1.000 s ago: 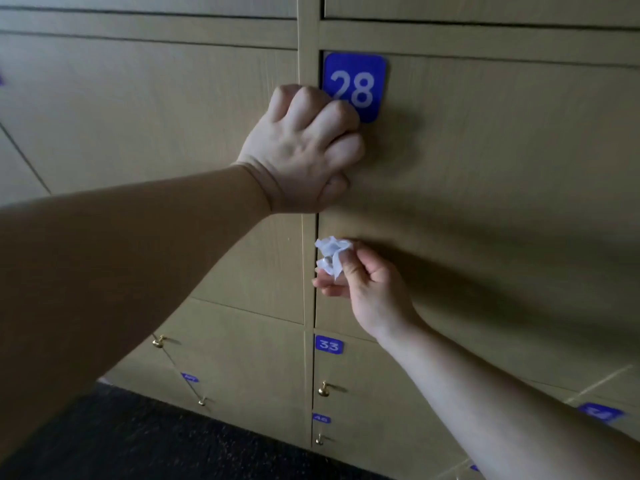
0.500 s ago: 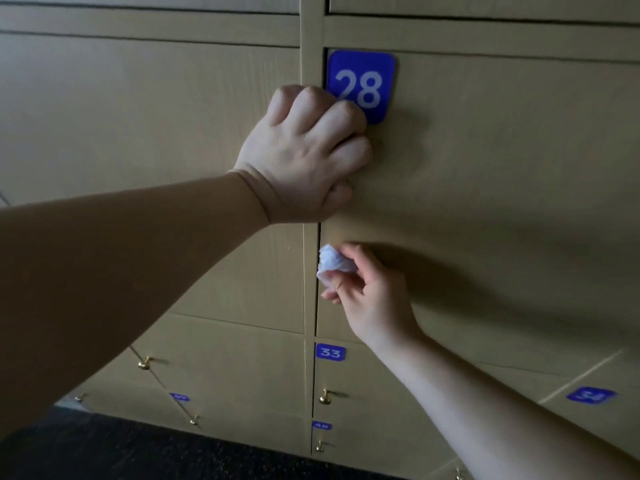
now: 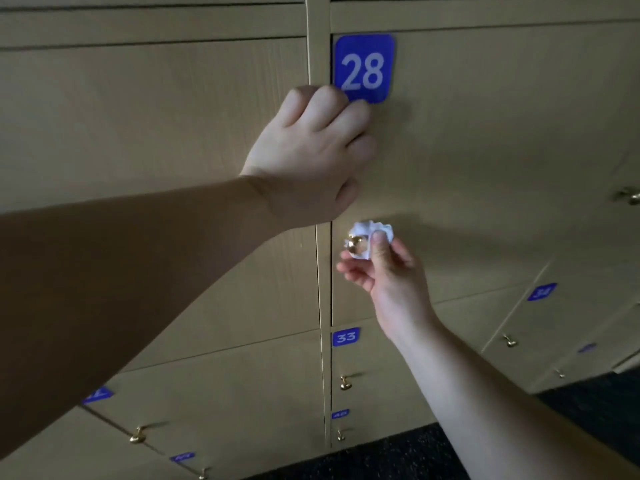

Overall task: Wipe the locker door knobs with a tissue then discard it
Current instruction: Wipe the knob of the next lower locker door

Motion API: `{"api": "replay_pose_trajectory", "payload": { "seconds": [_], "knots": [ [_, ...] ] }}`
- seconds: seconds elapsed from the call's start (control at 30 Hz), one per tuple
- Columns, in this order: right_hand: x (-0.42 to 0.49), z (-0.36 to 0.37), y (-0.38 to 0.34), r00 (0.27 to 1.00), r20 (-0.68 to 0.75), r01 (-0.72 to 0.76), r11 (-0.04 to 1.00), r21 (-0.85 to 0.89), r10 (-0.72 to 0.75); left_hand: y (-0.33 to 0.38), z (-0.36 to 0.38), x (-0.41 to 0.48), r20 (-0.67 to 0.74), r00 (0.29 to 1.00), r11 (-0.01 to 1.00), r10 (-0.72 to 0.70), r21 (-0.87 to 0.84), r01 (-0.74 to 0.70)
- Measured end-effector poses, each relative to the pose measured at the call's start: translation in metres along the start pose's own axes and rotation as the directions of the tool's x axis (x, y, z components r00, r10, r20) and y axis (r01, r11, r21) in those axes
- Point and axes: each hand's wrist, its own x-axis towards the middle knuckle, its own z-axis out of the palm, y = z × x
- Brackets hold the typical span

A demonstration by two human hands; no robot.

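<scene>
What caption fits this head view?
The right hand presses a crumpled tissue to locker 28's knob; the left hand, curled, rests on the door.

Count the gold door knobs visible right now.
8. Knob at the tissue, tissue; locker 33 knob; knob below it; two lower-left knobs; three right-side knobs. The left arm may hide others.

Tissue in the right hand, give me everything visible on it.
The tissue is a small white wad, crumpled and papery. The right hand pinches it, thumb on its front, against the gold knob of the locker 28 door. It wraps the knob's top and right side, leaving the shiny face bare.
</scene>
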Motion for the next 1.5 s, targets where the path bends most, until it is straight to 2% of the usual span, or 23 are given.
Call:
{"api": "replay_pose_trajectory", "payload": {
  "seconds": [0.1, 0.2, 0.43, 0.6, 0.67, 0.73, 0.8, 0.9, 0.97, 1.0, 1.13, 1.2, 1.23, 1.33, 1.5],
  "knots": [
    [-0.002, -0.009, 0.0, 0.995, -0.095, 0.006, 0.999, -0.041, -0.01, 0.003, 0.001, -0.016, 0.033, 0.998, 0.998, 0.05, -0.025, -0.049],
    [-0.005, -0.009, -0.004, 1.0, -0.018, -0.001, 0.984, -0.177, -0.002, 0.005, 0.001, -0.023, 0.042, 0.998, 0.993, 0.056, -0.11, -0.051],
    [-0.003, 0.004, -0.009, 0.997, 0.07, 0.031, 0.955, -0.294, -0.011, 0.004, -0.01, -0.024, 0.039, 0.999, 0.928, -0.022, -0.371, 0.035],
    [-0.006, -0.005, -0.025, 0.999, -0.017, -0.037, 0.919, -0.393, 0.033, 0.007, -0.026, -0.034, 0.239, 0.971, 0.847, -0.012, -0.513, 0.137],
    [-0.007, -0.011, -0.035, 0.999, -0.036, -0.04, 0.887, -0.461, 0.026, 0.007, -0.035, -0.035, 0.376, 0.926, 0.805, -0.047, -0.534, 0.258],
    [-0.011, -0.015, -0.046, 0.999, 0.002, -0.031, 0.859, -0.512, 0.037, 0.01, -0.047, -0.036, 0.563, 0.811, 0.724, -0.159, -0.493, 0.483],
    [-0.017, -0.014, -0.056, 0.984, 0.131, -0.033, 0.853, -0.521, 0.118, 0.016, -0.058, -0.039, 0.696, 0.687, 0.61, -0.21, -0.455, 0.648],
    [-0.027, -0.004, -0.063, 0.881, 0.364, -0.064, 0.838, -0.542, 0.302, 0.024, -0.073, -0.049, 0.782, 0.604, 0.44, -0.153, -0.493, 0.75],
    [-0.032, 0.007, -0.064, 0.798, 0.451, -0.08, 0.812, -0.579, 0.4, 0.025, -0.084, -0.059, 0.821, 0.563, 0.352, -0.089, -0.503, 0.789],
    [-0.035, 0.014, -0.062, 0.757, 0.486, -0.087, 0.804, -0.588, 0.437, 0.024, -0.091, -0.066, 0.826, 0.558, 0.348, -0.077, -0.502, 0.792],
    [-0.044, 0.041, -0.056, 0.66, 0.554, -0.092, 0.786, -0.611, 0.507, 0.015, -0.114, -0.096, 0.801, 0.583, 0.456, -0.139, -0.471, 0.755],
    [-0.05, 0.056, -0.05, 0.615, 0.597, -0.019, 0.767, -0.641, 0.514, 0.006, -0.127, -0.115, 0.804, 0.558, 0.441, -0.204, -0.434, 0.786],
    [-0.053, 0.063, -0.046, 0.605, 0.615, 0.064, 0.739, -0.671, 0.506, 0.002, -0.132, -0.123, 0.808, 0.541, 0.439, -0.232, -0.41, 0.8],
    [-0.064, 0.095, -0.035, 0.597, 0.654, 0.351, 0.582, -0.734, 0.465, -0.014, -0.154, -0.152, 0.825, 0.471, 0.423, -0.312, -0.323, 0.847],
    [-0.071, 0.155, -0.01, 0.643, 0.658, 0.447, 0.507, -0.737, 0.39, -0.046, -0.184, -0.209, 0.826, 0.344, 0.354, -0.446, -0.191, 0.916]
  ]
}}
